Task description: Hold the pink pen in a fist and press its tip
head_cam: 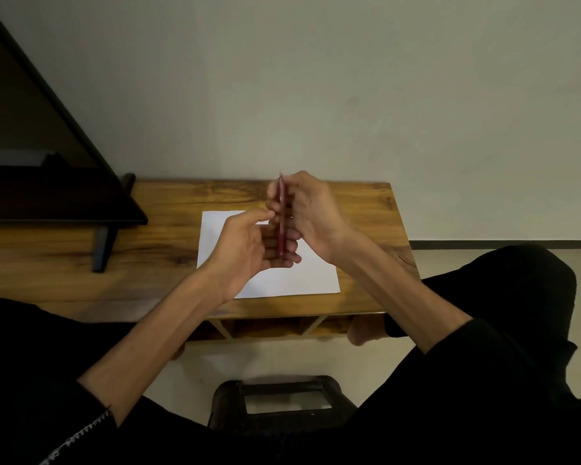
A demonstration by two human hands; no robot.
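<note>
A dark stool (282, 402) sat bottom centre; above one paper sheet (292, 276), right hand (311, 213) fingers (271, 207) pinched one red pen (281, 216), upright, tip up; left hand (249, 245) fingers relaxed, cradling its lower end.

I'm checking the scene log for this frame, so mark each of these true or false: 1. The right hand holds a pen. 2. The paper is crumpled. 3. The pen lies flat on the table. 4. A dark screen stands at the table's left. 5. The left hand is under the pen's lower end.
1. True: the right hand grips the pen.
2. False: the paper lies flat on the table.
3. False: the pen is held up above the paper.
4. True: the screen stands there on a dark foot.
5. True: the left hand is cupped under the pen's lower end; whether it touches cannot be told.
</note>
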